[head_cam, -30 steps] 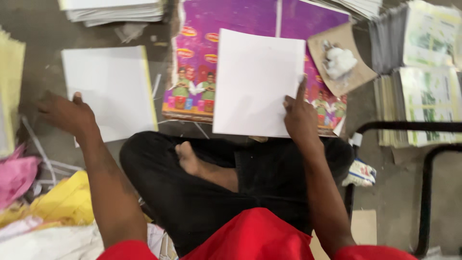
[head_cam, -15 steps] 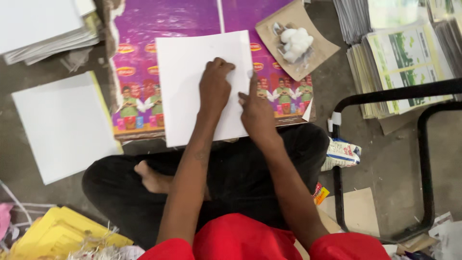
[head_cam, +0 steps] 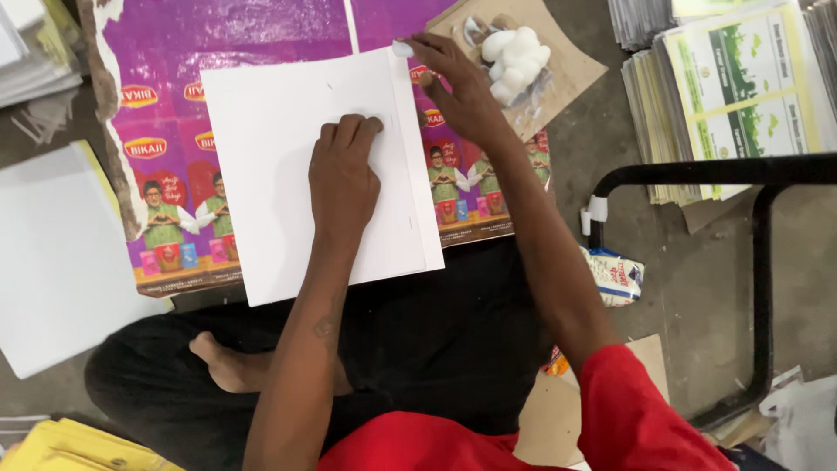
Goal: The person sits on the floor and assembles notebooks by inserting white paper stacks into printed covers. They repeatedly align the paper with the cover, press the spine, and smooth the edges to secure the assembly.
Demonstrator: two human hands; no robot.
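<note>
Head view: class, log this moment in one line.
left hand: flat on white rectangular paper sheet | right hand: at sheet's top corner | white paste lump: beside

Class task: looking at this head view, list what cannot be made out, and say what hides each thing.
1. The white paper sheet: the part under the left hand is covered.
2. The purple printed sheet: mostly hidden by the paper, cut by the top edge.
3. The right hand fingertips' grip: too small to tell.
4. The stacked green-and-white leaflets: cut off top right.

Left hand flat, palm down, fingers together. Right hand extended forward, fingertips pinched, arm outstretched.
</note>
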